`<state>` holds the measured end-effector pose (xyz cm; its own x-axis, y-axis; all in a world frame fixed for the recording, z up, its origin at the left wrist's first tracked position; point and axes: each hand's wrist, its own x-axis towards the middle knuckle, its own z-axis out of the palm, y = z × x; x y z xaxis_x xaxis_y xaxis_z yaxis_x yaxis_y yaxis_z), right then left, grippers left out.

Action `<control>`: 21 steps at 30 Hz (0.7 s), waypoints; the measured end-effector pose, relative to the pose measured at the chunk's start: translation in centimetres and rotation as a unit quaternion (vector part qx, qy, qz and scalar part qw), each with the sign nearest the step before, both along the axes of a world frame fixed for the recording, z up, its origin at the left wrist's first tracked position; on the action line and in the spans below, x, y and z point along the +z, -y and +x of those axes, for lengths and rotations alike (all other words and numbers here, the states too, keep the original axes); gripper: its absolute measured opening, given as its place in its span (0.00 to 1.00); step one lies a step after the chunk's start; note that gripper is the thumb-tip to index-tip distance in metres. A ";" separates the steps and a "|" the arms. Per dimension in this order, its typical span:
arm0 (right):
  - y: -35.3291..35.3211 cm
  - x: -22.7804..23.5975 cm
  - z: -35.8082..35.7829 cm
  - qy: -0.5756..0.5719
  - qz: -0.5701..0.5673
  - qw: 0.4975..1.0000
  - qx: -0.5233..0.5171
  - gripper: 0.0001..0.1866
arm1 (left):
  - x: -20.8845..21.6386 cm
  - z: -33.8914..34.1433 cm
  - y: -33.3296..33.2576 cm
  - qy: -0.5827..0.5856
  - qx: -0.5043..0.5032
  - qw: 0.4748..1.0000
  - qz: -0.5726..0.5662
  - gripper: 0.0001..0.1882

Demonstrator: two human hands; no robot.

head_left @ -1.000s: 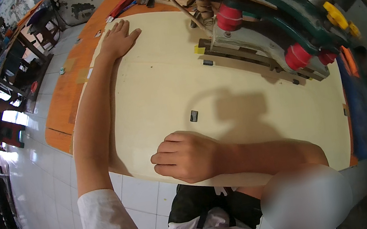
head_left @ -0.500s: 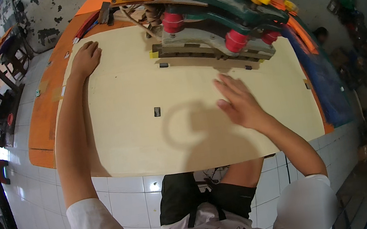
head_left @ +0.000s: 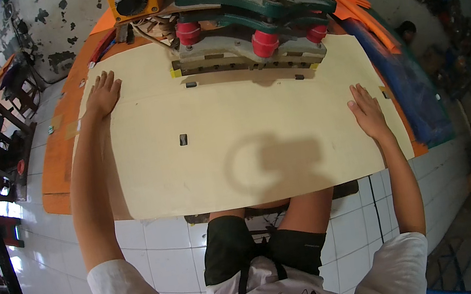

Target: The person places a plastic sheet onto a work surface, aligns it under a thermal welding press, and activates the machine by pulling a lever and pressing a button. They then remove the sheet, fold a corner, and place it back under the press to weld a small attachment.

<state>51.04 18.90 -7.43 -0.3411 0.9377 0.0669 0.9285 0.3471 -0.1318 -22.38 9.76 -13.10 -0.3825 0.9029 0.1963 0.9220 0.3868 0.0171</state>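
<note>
A large cream sheet (head_left: pixel 231 117) covers most of the orange tabletop (head_left: pixel 56 167) in front of me. My left hand (head_left: pixel 103 95) lies on the sheet's far left part with its fingers extended. Over on the right side, my right hand (head_left: pixel 369 113) rests flat on the sheet, fingers stretched out and nothing held. Small dark rectangular pieces show on the sheet, one left of the middle (head_left: pixel 183 139) and two near the machine. Above the far edge stands a green press machine (head_left: pixel 253 1) with red cylindrical mounts and a grey metal plate.
An orange box with a black dial (head_left: pixel 131 1) stands at the back left beside the press. Blue sheeting (head_left: pixel 407 91) and orange strips (head_left: pixel 363 24) lie along the right edge. A dark stool seat (head_left: pixel 348 188) shows beneath the front edge. White floor tiles surround the table.
My right hand has moved right, from the middle of the sheet to near its right edge. The left hand stays at the far left, fingers slightly more spread. The view has shifted.
</note>
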 end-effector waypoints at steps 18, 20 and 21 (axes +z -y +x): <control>7.3 0.2 -18.7 -0.080 0.068 0.914 0.392 0.30 | 3.2 9.5 -1.2 0.086 0.188 0.978 0.036 0.41; 6.7 0.2 -21.2 -0.092 0.076 0.897 0.425 0.30 | 3.5 9.7 -0.9 0.083 0.182 0.979 0.032 0.40; 6.3 0.1 -22.5 -0.094 0.074 0.896 0.427 0.30 | 3.5 9.8 -0.7 0.082 0.185 0.979 0.030 0.40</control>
<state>28.55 12.63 -7.36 -0.9002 0.3158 0.2998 0.2816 0.9474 -0.1523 -12.61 10.50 -9.57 -0.7115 0.6859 0.1525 0.7023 0.6872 0.1857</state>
